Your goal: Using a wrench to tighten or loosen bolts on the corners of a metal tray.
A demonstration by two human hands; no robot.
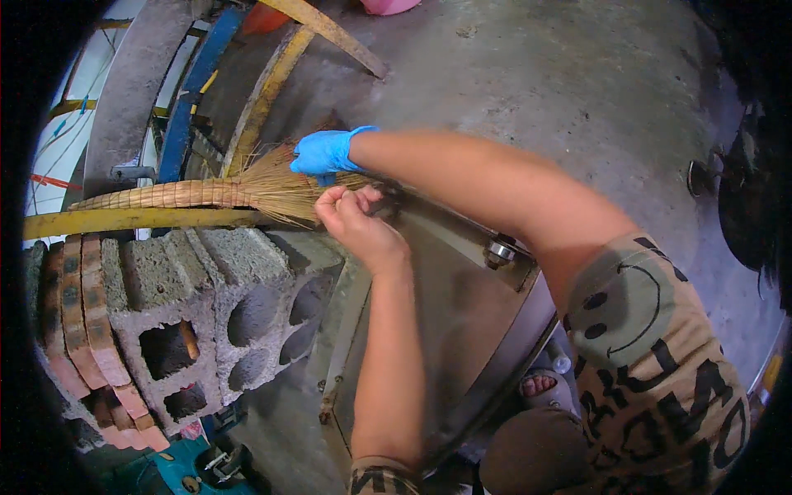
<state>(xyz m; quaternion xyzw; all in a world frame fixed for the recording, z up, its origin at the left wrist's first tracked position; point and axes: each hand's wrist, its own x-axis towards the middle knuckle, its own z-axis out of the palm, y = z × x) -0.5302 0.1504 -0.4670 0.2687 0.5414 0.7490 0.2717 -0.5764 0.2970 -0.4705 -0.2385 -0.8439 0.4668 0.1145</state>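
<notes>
My left hand [363,223] is bare, its fingers curled in a pinch; what they hold, if anything, is too small to make out. Just beyond it, my right hand [323,153] wears a blue glove. Its fingers are bent downward with a narrow blue piece hanging below them, and their grip is hidden. Both hands are close together over the bristles of a straw broom [276,186]. The broom lies with its bound, segmented handle end pointing left, along a yellow metal bar [148,221].
Grey hollow concrete blocks [247,305] and reddish bricks [87,313] are stacked at the left. A metal-framed bench [445,305] stands below my arms. Yellow and blue beams [194,99] rise at the far left. A teal tool [194,470] lies at the bottom left. Round dark equipment [747,190] stands right.
</notes>
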